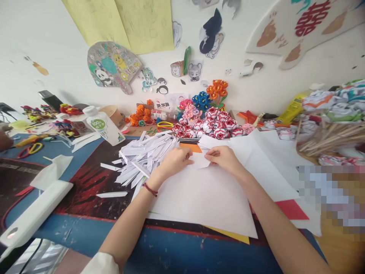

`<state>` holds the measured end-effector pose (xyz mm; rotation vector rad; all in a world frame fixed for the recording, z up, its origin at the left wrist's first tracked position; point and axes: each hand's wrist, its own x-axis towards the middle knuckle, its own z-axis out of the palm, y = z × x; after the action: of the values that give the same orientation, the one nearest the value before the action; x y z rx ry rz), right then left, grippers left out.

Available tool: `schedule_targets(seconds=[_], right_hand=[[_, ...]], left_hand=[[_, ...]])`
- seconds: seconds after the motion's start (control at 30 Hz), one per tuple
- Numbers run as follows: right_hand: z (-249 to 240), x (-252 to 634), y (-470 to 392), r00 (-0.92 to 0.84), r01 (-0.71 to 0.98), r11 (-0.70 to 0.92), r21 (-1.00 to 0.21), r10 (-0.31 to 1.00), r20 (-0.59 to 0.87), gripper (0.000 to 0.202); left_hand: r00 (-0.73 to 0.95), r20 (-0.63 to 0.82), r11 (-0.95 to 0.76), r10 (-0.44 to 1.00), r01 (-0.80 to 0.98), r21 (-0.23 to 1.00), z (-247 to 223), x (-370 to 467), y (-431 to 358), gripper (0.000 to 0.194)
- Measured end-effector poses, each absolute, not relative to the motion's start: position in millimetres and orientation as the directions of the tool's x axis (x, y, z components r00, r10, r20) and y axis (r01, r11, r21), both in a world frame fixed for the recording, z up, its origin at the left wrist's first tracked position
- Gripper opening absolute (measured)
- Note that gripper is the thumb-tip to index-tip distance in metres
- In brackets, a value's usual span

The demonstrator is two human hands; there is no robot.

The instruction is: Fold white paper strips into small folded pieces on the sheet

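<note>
A small white paper piece (200, 160) sits mid-surface on big white sheets (211, 194), pinched between both hands: left hand (174, 161) and right hand (225, 158) clamped on its ends. Best keep edges aligned and crease firmly. Folded strips (142, 160) pile left; paper flowers (211, 123) lie far.

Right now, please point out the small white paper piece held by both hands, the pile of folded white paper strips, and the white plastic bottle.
small white paper piece (200, 160), head view, its middle.
pile of folded white paper strips (145, 156), head view, pile centre.
white plastic bottle (103, 127), head view, its green label.
</note>
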<state>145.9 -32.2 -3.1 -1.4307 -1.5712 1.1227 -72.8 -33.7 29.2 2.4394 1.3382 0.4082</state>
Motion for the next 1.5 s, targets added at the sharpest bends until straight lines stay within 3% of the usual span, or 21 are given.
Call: schedule_targets(seconds=[0.13,0.23,0.4,0.53,0.77,0.97,1.13,1.5], right_hand=[[-2.5,141.9,-34.7,-0.155,0.411,0.004,-0.912,0.986,-0.066,0.017],[-0.4,139.5,-39.4,-0.151,0.473,0.043,-0.88,0.988,-0.033,0.021],[3.1,139.9,-52.5,-0.28,0.63,0.206,-0.748,0.96,0.028,0.024],[4.2,140.8,-61.9,-0.257,0.673,0.213,-0.708,0.965,0.047,0.026],[5.5,141.5,-64.3,-0.218,0.67,0.205,-0.714,0.973,0.075,0.013],[-0.3,139.6,-69.0,-0.183,0.675,0.223,-0.703,0.974,0.134,0.014],[0.3,137.0,-76.4,-0.21,0.663,0.269,-0.699,0.963,0.172,0.023],[-2.1,135.4,-77.1,-0.219,0.672,0.394,-0.627,0.915,0.34,0.014]], left_hand=[[0.565,0.168,-0.589,0.808,0.773,0.236,27.1,-64.5,-35.8,0.014],[0.571,0.168,-0.595,0.803,0.78,0.195,27.9,-61.1,-38.4,0.018],[0.556,0.175,-0.582,0.813,0.765,0.275,29.4,-68.6,-44.4,0.015],[0.553,0.188,-0.581,0.812,0.729,0.362,22.8,-74.8,-47.4,0.009],[0.523,0.258,-0.583,0.812,0.748,0.317,11.7,-77.9,-54.8,0.006],[0.572,0.286,-0.625,0.769,0.767,0.148,9.4,-75.1,-63.6,0.01],[0.582,0.319,-0.649,0.748,0.743,0.164,5.1,-73.7,-65.5,0.016],[0.558,0.445,-0.687,0.7,0.696,0.208,-1.5,-77.5,-61.1,0.018]])
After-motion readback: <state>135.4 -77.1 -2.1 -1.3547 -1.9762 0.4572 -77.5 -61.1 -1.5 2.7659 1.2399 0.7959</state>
